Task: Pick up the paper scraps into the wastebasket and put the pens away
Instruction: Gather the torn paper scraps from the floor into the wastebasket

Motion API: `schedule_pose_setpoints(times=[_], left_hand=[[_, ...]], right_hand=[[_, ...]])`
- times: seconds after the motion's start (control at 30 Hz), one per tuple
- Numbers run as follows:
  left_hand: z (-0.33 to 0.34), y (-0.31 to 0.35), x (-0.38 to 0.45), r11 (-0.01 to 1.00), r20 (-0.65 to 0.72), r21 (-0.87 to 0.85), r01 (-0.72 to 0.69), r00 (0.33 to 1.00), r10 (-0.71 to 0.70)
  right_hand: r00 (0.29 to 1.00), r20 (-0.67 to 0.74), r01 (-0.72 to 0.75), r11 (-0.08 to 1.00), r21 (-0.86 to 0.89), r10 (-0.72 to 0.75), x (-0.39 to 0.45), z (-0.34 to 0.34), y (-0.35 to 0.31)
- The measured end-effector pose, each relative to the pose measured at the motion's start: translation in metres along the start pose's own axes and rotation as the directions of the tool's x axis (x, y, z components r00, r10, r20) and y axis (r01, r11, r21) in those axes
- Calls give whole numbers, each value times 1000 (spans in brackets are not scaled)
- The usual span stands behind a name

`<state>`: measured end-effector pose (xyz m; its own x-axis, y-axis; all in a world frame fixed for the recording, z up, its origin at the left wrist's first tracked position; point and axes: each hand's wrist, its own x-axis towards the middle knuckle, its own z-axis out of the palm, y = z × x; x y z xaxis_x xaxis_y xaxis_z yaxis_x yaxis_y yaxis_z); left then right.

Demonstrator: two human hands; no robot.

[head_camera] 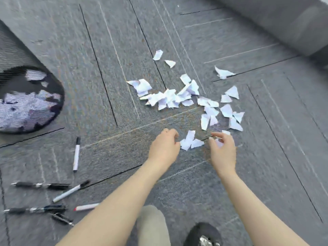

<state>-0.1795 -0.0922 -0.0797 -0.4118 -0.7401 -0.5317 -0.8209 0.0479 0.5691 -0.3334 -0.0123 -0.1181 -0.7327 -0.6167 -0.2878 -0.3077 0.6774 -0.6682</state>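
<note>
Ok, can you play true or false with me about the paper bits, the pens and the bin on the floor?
1. The wastebasket already has white paper in it. True.
2. All the pens are inside the wastebasket. False: they lie on the carpet, to the left of the person's arms.
3. The right hand pinches a paper scrap in its fingers. True.
4. The big pile of paper scraps lies farther from the person than both hands. True.
5. The left hand holds a pen. False: its curled fingers are beside a few scraps, and no pen is in it.
6. The floor is shiny wood. False: it is grey carpet tiles.
</note>
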Motion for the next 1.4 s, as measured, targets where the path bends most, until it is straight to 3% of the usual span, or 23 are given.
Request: schedule_pose_setpoints(times=[0.13,0.37,0.6,0.8,1.0,1.1,1.27,1.4], left_hand=[[26,20,16,997,7,17,76,997,-77],[43,22,28,975,-128,217,43,992,-16],[65,27,22,993,-213,62,100,973,-85],[63,27,20,996,-255,-71,58,964,-75],[59,24,17,994,-144,49,-93,985,99],[53,21,20,997,-114,-21,-76,991,73],[43,19,28,993,-30,-115,-34,999,31],[29,20,39,995,14,-93,-28,999,29]], right_hand=[[994,97,51,991,-123,-39,-1,8,4],[986,158,93,957,-276,-51,1,17,-8],[969,210,198,921,-336,-132,7,5,-2],[972,227,132,946,-296,-65,6,6,-3],[948,296,236,881,-410,-116,9,1,-9],[927,333,312,843,-438,-171,14,-2,-9],[948,294,208,939,-273,-124,7,2,-10],[968,246,104,978,-181,-57,1,7,-11]])
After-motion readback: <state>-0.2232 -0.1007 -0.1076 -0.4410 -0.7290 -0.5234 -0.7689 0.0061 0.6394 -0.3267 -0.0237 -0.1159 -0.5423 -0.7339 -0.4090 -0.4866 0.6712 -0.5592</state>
